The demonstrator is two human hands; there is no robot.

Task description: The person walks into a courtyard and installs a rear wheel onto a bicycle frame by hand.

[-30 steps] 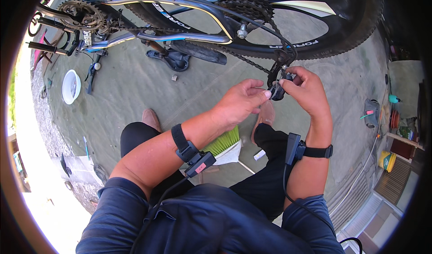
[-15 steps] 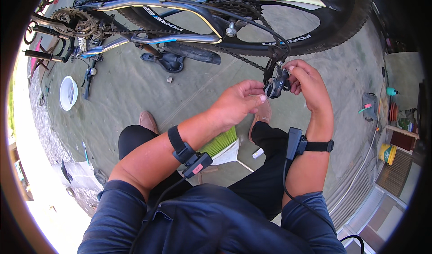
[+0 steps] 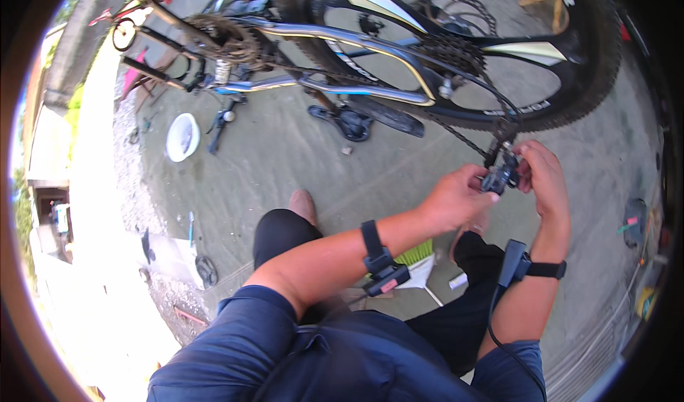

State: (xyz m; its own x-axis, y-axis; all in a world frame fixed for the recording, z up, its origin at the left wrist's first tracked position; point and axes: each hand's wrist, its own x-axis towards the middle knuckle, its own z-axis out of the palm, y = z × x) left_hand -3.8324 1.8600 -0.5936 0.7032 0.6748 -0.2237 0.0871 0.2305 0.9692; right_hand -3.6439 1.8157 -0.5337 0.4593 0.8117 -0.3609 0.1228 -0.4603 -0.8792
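Observation:
An upside-down bicycle's rear derailleur [image 3: 503, 177] hangs beyond my legs, below the rear wheel [image 3: 570, 113]. My left hand [image 3: 456, 197] pinches its left, lower side between thumb and fingers. On its other side, the curled fingers of my right hand [image 3: 541, 174] grip it near the top, partly hidden behind the hand. The bicycle chain [image 3: 456, 137] runs slack from the derailleur toward the chainrings [image 3: 239, 42] at the far left. Above the derailleur, the cassette [image 3: 452, 51] sits at the wheel's hub, beside the silver-blue frame [image 3: 356, 35].
A white basin [image 3: 174, 140] stands on the floor at left. The saddle [image 3: 349, 123] is under the frame. A green broom [image 3: 420, 254] lies between my legs, with a small white object [image 3: 458, 281] beside it. Loose parts, including a round black one [image 3: 206, 271], lie at lower left.
My view has swung left, so the scene appears shifted to the right and slightly lower. Both hands stay at the derailleur, with the left fingers a little more closed round it.

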